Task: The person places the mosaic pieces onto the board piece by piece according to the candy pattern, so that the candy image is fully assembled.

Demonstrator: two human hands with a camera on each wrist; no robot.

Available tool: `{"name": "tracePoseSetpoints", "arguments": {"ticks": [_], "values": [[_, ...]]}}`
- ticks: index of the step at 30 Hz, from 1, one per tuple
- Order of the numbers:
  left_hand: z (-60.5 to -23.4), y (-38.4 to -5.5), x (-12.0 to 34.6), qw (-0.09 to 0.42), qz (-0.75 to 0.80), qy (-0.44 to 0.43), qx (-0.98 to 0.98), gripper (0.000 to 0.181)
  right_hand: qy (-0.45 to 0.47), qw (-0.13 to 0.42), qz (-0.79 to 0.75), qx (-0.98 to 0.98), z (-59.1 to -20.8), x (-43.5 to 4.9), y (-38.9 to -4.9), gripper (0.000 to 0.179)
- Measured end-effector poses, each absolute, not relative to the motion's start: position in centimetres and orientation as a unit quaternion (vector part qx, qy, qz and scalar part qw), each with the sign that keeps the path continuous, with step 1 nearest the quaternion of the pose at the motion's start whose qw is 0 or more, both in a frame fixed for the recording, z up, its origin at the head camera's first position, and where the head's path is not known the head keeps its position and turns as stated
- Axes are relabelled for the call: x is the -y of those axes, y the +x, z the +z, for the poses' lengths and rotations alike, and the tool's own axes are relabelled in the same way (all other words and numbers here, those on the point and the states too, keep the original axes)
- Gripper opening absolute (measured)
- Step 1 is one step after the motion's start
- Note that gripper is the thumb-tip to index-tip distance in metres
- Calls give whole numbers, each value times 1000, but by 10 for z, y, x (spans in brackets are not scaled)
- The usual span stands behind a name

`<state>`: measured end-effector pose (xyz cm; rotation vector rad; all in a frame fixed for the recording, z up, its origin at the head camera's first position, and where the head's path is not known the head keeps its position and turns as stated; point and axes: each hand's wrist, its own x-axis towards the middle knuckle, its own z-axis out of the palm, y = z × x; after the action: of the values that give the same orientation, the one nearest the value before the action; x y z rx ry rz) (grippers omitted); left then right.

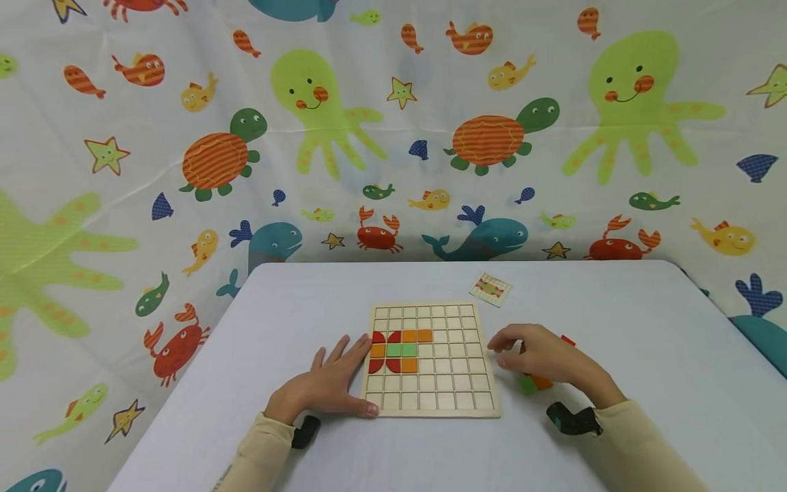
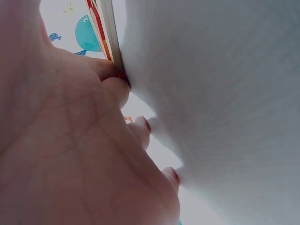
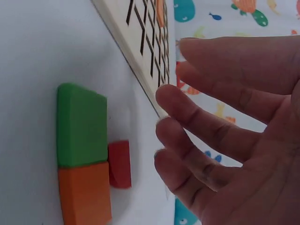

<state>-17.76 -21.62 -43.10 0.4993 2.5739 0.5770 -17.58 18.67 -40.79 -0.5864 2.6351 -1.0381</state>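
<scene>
A wooden grid board [image 1: 456,383] lies flat on the table. On its left part sit several red rounded tiles [image 1: 376,366], orange square tiles [image 1: 425,335] and two green square tiles [image 1: 401,350]. My left hand [image 1: 326,386] is spread against the board's left edge, its thumb by the near corner and its forefinger farther up. To the right of the board hovers my right hand [image 1: 537,352], fingers loosely bent with nothing between them in the right wrist view. Under and beside it lie a green tile [image 3: 82,126], an orange tile [image 3: 85,194] and a red tile [image 3: 120,164].
A small pattern card [image 1: 490,289] lies beyond the board's far right corner. Another bit of red tile [image 1: 568,339] shows behind my right hand. Behind the white table [image 1: 295,294] hangs a curtain [image 1: 418,89] printed with sea animals.
</scene>
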Motion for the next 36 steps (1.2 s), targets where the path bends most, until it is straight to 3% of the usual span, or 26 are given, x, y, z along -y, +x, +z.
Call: {"name": "tracePoseSetpoints", "arguments": {"ticks": [5, 15, 36], "values": [[-432, -178, 217, 226, 211, 183, -933, 128, -213, 138, -306, -918, -405, -195, -168, 20], [-435, -179, 218, 224, 205, 185, -935, 128, -226, 125, -206, -944, -410, -195, -161, 35], [-436, -180, 218, 223, 201, 185, -936, 128, -207, 84, -195, -955, -418, -189, -161, 34]]}}
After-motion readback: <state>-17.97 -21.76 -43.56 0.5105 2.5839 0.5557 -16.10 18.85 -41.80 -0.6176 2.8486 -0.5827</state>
